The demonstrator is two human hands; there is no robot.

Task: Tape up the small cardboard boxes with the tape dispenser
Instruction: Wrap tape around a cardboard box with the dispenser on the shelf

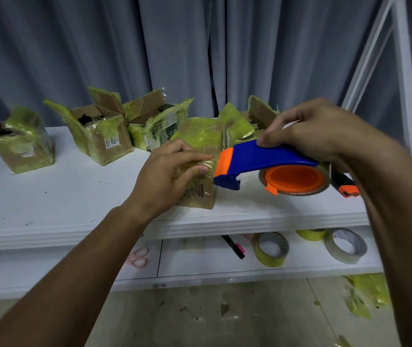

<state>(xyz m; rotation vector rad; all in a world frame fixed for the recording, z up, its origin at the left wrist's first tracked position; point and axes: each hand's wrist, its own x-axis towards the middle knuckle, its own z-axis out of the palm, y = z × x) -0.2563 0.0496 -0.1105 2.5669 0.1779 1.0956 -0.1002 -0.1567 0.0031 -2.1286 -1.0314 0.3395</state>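
Head view showed the left hand (172,171) with fingers curled, gripping a taped cardboard box (200,161) on the white tabletop (74,196); the right hand (312,131) pinched the blue-and-orange tape dispenser (270,166), nose touching the box.

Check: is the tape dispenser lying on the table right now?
No. The right hand holds the tape dispenser above the table, its orange end against the box the left hand grips.
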